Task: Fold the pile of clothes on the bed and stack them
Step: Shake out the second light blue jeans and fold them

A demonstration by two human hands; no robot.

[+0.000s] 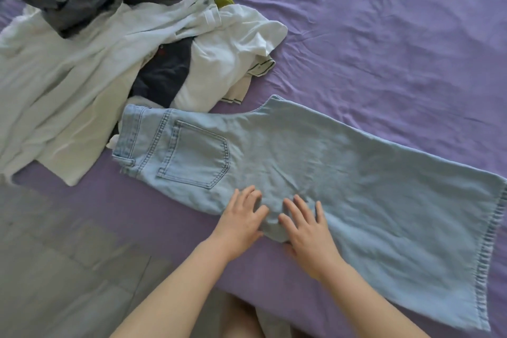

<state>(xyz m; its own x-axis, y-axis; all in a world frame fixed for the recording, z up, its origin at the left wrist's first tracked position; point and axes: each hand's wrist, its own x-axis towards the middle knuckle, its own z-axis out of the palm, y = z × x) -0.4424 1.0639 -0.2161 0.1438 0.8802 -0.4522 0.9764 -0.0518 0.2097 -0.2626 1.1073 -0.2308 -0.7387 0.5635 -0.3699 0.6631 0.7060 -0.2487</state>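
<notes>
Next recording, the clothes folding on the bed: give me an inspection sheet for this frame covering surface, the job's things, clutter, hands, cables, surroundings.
Surface: purple bedsheet, wrinkled.
Job's things: light blue jeans laid flat across the near part of the bed, back pocket up, waistband toward the pile; unfolded clothes pile at upper left, with white, pale, navy, dark grey and green garments heaped together. No folded stack seen.
Clutter: nothing seen apart from the clothes.
Hands: left hand and right hand both rest with spread fingers on the near edge of the jeans, side by side; no grip on the cloth.
Cables: nothing seen.
Surroundings: grey floor at lower left.
</notes>
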